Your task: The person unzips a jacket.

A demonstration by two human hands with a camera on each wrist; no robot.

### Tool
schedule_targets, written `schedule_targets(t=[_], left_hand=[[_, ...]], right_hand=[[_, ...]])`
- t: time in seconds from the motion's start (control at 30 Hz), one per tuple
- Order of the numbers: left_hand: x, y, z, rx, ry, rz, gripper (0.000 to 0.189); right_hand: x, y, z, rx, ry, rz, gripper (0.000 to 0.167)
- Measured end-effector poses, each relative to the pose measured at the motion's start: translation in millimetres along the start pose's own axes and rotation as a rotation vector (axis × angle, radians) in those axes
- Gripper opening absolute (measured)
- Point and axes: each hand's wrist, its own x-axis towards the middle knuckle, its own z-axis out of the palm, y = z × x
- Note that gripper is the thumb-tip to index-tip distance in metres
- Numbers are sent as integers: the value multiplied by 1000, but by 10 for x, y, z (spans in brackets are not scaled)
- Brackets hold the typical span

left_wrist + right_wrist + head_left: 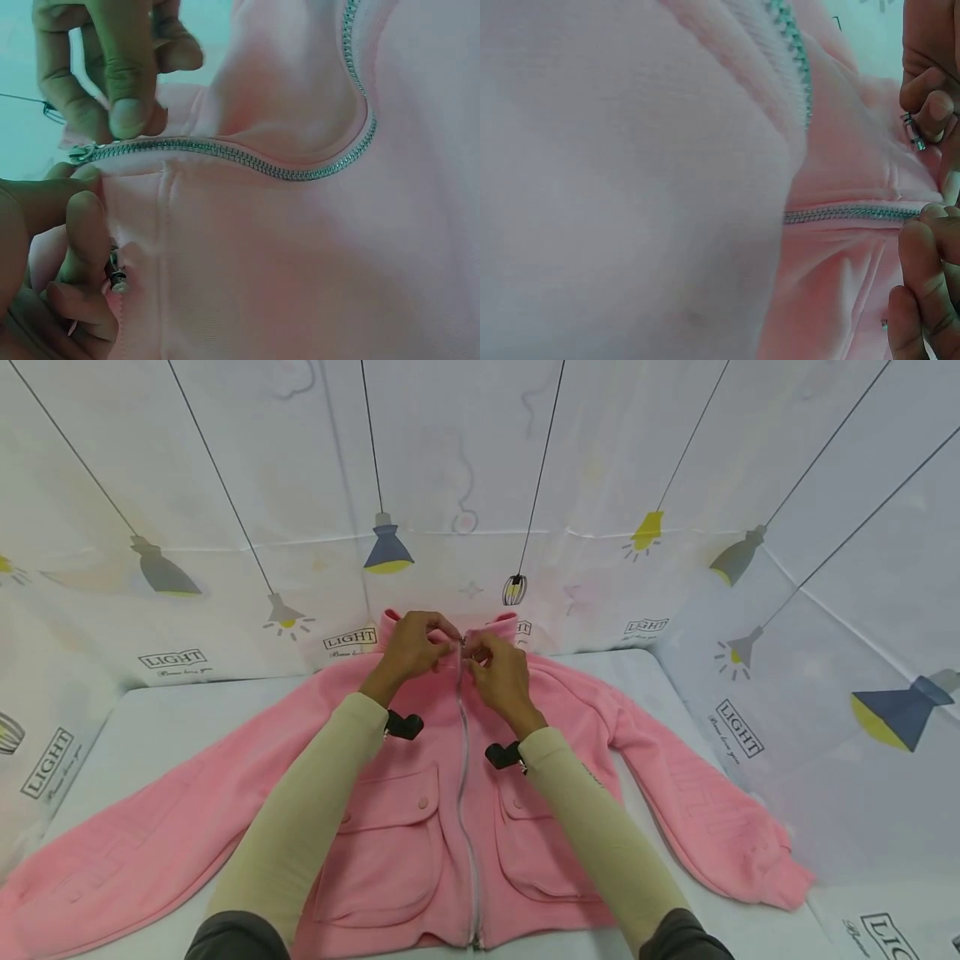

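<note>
A pink jacket (480, 827) lies front up with its sleeves spread, and its silver zipper (462, 752) runs joined down the middle. At the collar (507, 625), my left hand (416, 647) pinches the edge beside the zipper top. My right hand (501, 672) pinches the opposite edge, thumb and fingers curled in close. Between both hands the zipper slider (81, 154) shows at the upper end of the teeth. A metal-tipped drawstring end (116, 276) hangs by the left fingers.
Flap pockets (390, 852) with snap buttons sit on both jacket fronts. The jacket lies on a white covered table (172, 710). Behind it stands a backdrop (465, 460) printed with lamps. A small black camera (405, 725) is strapped to the left wrist, another (502, 756) to the right.
</note>
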Motion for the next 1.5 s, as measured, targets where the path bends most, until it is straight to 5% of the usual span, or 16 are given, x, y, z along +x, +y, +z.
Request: schedule_targets(t=[0.63,1.5], left_hand=[[-34,-19,15,7,58,0,8],[-95,17,-107,-49,130,17,10]], right_hand=[[-97,-14,-14,22,-60,78,6],[-301,69,14,-50,-102,63,9]])
